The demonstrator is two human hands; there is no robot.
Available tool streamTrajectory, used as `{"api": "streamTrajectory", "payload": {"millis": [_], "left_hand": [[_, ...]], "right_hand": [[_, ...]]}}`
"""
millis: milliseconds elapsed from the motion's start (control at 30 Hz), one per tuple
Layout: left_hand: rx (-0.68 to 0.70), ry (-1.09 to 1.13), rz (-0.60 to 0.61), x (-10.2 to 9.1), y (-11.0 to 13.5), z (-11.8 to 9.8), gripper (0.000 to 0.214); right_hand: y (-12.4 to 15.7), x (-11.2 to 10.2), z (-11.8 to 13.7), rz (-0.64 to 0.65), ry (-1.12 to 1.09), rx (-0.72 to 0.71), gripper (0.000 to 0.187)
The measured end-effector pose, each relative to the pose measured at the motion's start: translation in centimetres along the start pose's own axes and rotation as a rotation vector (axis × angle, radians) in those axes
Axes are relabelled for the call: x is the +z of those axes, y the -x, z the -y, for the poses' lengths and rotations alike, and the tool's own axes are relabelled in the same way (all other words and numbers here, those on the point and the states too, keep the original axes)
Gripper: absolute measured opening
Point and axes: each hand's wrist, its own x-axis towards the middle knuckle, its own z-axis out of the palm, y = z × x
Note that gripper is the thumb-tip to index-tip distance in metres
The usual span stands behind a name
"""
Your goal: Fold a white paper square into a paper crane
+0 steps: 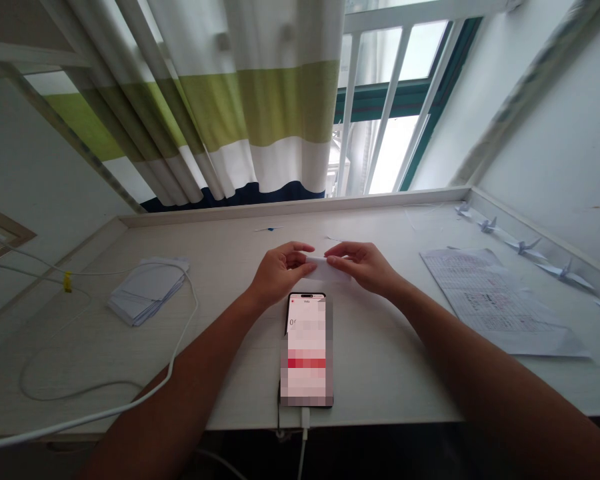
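Note:
A small piece of white paper [321, 268] is held just above the desk, beyond the phone. My left hand [283, 270] pinches its left side between thumb and fingers. On the other side my right hand [359, 265] grips it the same way, thumb in front. Parts of the paper are hidden behind the fingers, so its exact folds cannot be made out. Close below the hands lies a phone [306, 347] with its screen lit and partly blurred, plugged into a white cable [305, 420].
Left stands a stack of white paper sheets [147, 290], crossed by a white cord [195, 300]. On the right lie printed sheets [495, 300]. Several folded paper cranes [525, 248] line the right edge of the desk [380, 373]. A curtain [260, 100] hangs behind.

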Motion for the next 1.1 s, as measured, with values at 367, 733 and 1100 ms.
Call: {"api": "streamTrajectory", "payload": {"millis": [367, 733, 1100], "left_hand": [[-0.031, 0.049, -0.008, 1.1, 0.3, 0.1, 0.028], [-0.090, 0.031, -0.023, 1.0, 0.2, 0.0, 0.026], [-0.045, -0.035, -0.144, -0.2, -0.4, 0.4, 0.028]], "right_hand": [[0.4, 0.8, 0.8, 0.024, 0.054, 0.002, 0.029], [0.3, 0.9, 0.2, 0.073, 0.041, -0.003, 0.031], [-0.2, 0.1, -0.9, 0.030, 0.073, 0.036, 0.044]]}}
